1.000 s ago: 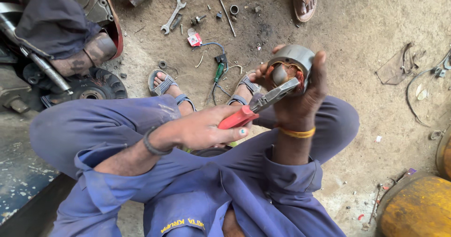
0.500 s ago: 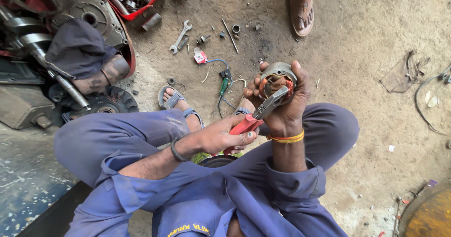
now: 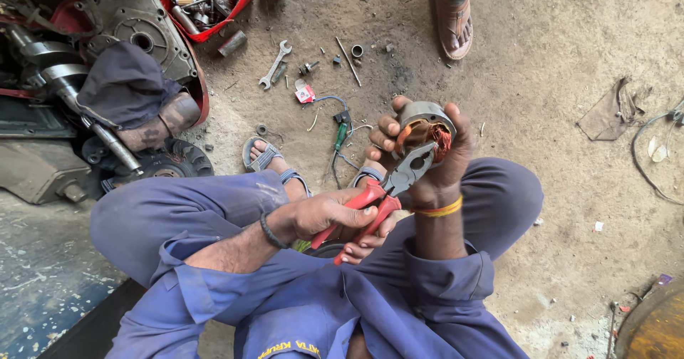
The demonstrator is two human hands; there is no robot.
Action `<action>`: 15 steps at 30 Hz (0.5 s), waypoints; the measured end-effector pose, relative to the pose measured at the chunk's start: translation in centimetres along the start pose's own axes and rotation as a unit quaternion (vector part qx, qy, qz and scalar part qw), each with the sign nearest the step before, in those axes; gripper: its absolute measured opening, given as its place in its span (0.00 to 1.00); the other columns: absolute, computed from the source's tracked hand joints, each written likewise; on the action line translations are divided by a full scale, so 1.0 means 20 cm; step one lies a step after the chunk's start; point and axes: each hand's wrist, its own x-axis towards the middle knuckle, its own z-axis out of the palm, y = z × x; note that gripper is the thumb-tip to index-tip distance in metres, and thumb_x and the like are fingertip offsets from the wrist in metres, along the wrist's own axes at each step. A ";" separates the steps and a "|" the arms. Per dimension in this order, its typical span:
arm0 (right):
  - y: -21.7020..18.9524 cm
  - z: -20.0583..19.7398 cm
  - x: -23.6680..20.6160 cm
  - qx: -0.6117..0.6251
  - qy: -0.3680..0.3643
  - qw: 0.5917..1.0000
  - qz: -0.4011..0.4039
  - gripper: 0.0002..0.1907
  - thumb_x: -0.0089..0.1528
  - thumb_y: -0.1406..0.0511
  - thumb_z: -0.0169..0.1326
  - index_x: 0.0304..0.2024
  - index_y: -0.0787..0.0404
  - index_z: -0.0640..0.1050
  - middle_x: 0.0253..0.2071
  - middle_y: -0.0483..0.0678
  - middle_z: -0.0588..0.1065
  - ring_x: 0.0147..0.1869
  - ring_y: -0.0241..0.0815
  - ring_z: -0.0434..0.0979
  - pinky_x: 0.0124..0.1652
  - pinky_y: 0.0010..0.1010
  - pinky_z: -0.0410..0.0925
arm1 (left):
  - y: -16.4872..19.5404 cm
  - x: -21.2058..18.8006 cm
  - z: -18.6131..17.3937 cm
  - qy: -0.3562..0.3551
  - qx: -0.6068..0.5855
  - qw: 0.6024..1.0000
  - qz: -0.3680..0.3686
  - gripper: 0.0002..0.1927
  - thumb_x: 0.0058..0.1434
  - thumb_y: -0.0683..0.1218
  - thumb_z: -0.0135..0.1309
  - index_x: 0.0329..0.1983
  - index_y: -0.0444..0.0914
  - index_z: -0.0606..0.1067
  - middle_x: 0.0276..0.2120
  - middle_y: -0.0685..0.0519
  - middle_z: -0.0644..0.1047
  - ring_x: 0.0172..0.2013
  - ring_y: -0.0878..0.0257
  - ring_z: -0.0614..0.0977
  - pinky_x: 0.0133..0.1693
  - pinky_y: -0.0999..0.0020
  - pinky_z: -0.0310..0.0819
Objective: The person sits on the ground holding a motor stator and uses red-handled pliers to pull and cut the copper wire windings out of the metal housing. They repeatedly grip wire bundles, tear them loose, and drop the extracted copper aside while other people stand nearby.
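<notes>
— What was nearest the camera?

— Blue work clothes, creased cotton, on a person who squatted on packed dirt. Just beyond the knees the left hand [image 3: 324,216] was wrapped shut around the red plastic grips of a pair of pliers [image 3: 385,191], a dark band on that wrist.

— And the other hand?

— The right hand [image 3: 434,163] was raised, palm toward the camera, fingers and thumb curled closed around a round grey metal part [image 3: 426,117]. A yellow and red band sat on its wrist. The part was ring-shaped, dull steel outside, with copper-coloured winding wire showing inside it. The dark steel nose of the pliers reached up into that winding; I could not tell whether it pinched a strand.

— Where was the part, then?

— In the air above the right knee, held in the right hand, clear of the ground.

— What lay past the hands?

— Sandalled feet, then a green-handled screwdriver [image 3: 340,137] with thin wire beside it. Farther off, a shiny open-ended spanner [image 3: 275,65] and small bolts lay scattered on the dirt. To the left stood a greasy engine casing [image 3: 142,38] with a dark cloth [image 3: 125,85] draped over it, and at the far edge a red plastic tray [image 3: 210,3] full of metal bits. Another person's sandalled foot [image 3: 452,21] stood at the top.
</notes>
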 end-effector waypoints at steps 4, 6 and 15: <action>-0.11 0.01 -0.05 -0.220 0.082 0.970 -0.057 0.38 0.64 0.47 0.52 0.63 0.72 0.71 0.49 0.60 0.76 0.48 0.53 0.79 0.50 0.50 0.74 | 0.04 -0.01 -0.01 0.187 0.354 0.916 0.023 0.18 0.70 0.56 0.53 0.46 0.36 0.71 0.30 0.53 0.71 0.29 0.64 0.74 0.32 0.65 0.71; -0.14 0.00 -0.07 -0.240 0.115 0.960 -0.088 0.39 0.68 0.47 0.51 0.63 0.76 0.71 0.50 0.60 0.76 0.48 0.53 0.80 0.49 0.50 0.75 | 0.06 -0.01 -0.01 0.272 0.586 0.761 0.065 0.17 0.68 0.56 0.51 0.47 0.39 0.74 0.30 0.53 0.75 0.31 0.62 0.78 0.35 0.63 0.74; -0.08 -0.07 -0.03 -0.122 0.067 0.988 -0.060 0.25 0.66 0.53 0.53 0.54 0.68 0.75 0.45 0.58 0.74 0.44 0.51 0.77 0.45 0.44 0.74 | 0.04 0.02 0.01 0.247 0.610 0.749 0.076 0.20 0.68 0.57 0.51 0.53 0.39 0.73 0.31 0.52 0.76 0.33 0.61 0.78 0.36 0.62 0.73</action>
